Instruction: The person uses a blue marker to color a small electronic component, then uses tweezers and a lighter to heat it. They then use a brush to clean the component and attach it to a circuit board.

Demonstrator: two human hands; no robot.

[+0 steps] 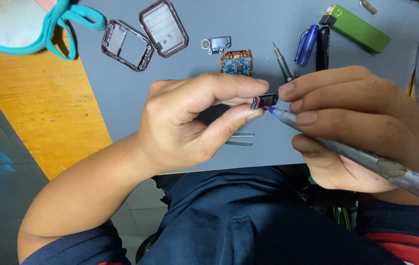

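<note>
R hand point(361, 127) grips a grey precision screwdriver point(366, 159), tip on a small black component point(264, 101) pinched betw L hand point(194, 118) thumb & forefinger above the grey mat point(268, 19). Component looks light, rigid, prob fragile; hold by edges. Circuit board point(236, 63) lies behind.

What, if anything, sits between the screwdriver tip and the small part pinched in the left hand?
Nothing visible. The left hand pinches the small black part between thumb and forefinger, and the screwdriver in the right hand has its tip right at the part's exposed end. The right forefinger rests on the part's top, beside the tip rather than across it.
</note>
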